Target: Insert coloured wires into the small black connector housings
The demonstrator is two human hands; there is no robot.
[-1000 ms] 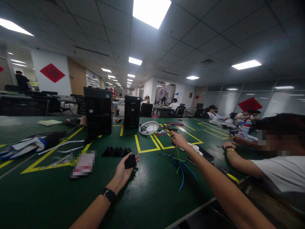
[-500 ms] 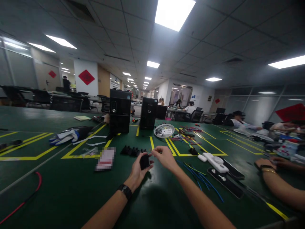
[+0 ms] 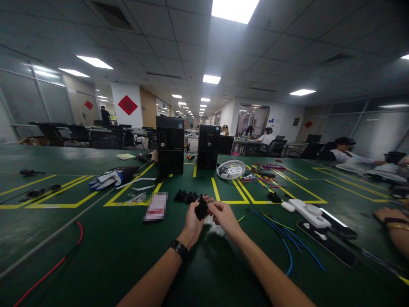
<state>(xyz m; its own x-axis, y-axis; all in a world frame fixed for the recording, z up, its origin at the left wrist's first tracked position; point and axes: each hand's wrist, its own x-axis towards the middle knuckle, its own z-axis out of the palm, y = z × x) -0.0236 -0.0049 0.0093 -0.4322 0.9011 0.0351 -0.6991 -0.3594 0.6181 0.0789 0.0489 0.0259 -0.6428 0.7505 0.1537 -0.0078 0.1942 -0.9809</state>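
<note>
My left hand (image 3: 194, 219) is closed around a small black block (image 3: 201, 208), with a flat face turned toward me. The fingers of my right hand (image 3: 225, 218) are pinched together at the block's right side, touching or nearly touching it; what they grip is hidden. A short yellow-green wire end (image 3: 241, 218) shows just beyond my right knuckles, and I cannot tell whether it is held. Behind my left hand lies a row of similar black blocks (image 3: 188, 196). Blue wires (image 3: 287, 238) and a yellow-green wire (image 3: 276, 222) lie to the right of my hands.
Two black boxes (image 3: 170, 145) (image 3: 208, 147) stand at the back. A white round basket (image 3: 230, 169) and loose coloured wires (image 3: 265, 181) are beside them. Gloves (image 3: 110, 179) and a red cable (image 3: 79, 234) lie left. A white device (image 3: 309, 213) and another person's arm (image 3: 396, 230) are right.
My right hand has come closer to the black block, its pinched fingers now against its side. The block has turned slightly in my left hand. The whole view has shifted a little.
</note>
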